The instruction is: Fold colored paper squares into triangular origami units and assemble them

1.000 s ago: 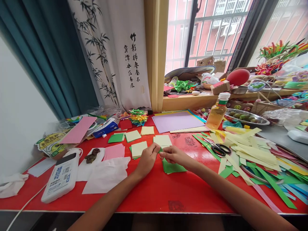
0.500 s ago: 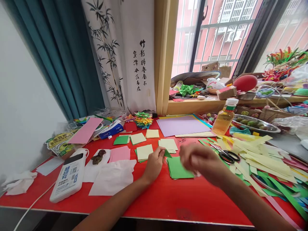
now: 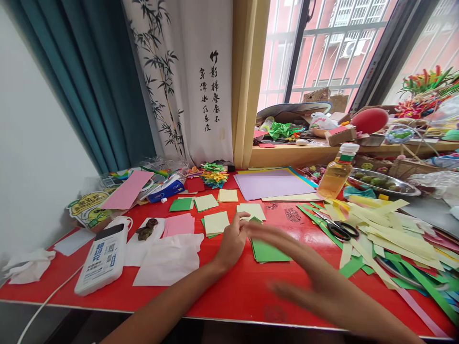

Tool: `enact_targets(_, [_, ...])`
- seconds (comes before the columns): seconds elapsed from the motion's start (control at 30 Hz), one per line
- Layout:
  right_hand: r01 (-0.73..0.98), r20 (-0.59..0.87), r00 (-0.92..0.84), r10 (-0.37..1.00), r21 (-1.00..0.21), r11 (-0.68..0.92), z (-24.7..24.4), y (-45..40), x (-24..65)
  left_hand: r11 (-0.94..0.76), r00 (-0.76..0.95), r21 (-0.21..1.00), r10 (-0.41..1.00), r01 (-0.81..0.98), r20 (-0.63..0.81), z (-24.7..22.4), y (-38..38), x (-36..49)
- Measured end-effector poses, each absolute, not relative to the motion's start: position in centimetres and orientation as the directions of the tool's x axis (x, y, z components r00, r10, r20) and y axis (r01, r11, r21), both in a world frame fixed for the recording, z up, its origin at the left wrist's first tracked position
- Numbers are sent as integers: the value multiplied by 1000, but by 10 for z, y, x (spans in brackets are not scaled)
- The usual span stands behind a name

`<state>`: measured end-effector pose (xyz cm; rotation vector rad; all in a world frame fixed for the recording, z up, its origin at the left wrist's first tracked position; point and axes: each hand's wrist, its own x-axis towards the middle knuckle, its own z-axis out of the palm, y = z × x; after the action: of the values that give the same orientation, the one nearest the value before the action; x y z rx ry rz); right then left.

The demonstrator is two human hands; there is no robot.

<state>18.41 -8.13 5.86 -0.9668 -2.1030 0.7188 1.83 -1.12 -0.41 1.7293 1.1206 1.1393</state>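
Note:
My left hand (image 3: 231, 242) is closed in a pinch over the middle of the red table. A small folded piece of green paper (image 3: 255, 220) peeks out at its fingertips, mostly hidden behind my other hand. My right hand (image 3: 311, 265) is blurred by motion, fingers stretched and thumb spread wide, its fingertips reaching the left hand's. Beneath those fingers lies a stack of green paper squares (image 3: 270, 252). Pale yellow squares (image 3: 253, 210) lie just behind the hands, and another yellow-and-green stack (image 3: 216, 223) sits left of them.
Black-handled scissors (image 3: 342, 231) lie by a heap of paper strips (image 3: 398, 239) on the right. A bottle of amber liquid (image 3: 335, 174) stands behind them. Lilac sheets (image 3: 276, 184) lie at the back. On the left are a white power bank (image 3: 102, 260), tissue (image 3: 168, 260) and pink squares (image 3: 179, 224).
My right hand has gone from curled fingers to stretched and spread ones, its fingertips moving left against my left hand. The left hand stays nearly in place; the green piece is now more covered.

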Motion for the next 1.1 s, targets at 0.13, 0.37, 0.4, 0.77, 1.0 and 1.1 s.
enact_targets(0.13, [572,245,-440,864,-665,480,35,-18,171,-344,234,906,929,248,288,-3,-12,19])
enact_targets(0.37, [571,141,-490,860,-694,440,21,24,172,-360,227,894,925,267,305,-5,-8,21])
enact_targets(0.4, [615,149,-485,862,-643,457,21,27,175,-357,218,887,928,292,302,-6,-8,22])
enact_targets(0.77, [949,379,-259,888,-73,307,5,68,248,-672,596,560,722,484,352,-6,-8,18])
enact_targets(1.0, [933,426,-214,879,-176,313,9,61,240,-679,687,443,706,586,173,-2,-9,14])
enact_targets(1.1, [915,460,-113,881,-298,273,17,58,239,-696,705,417,690,584,164,1,-8,11])
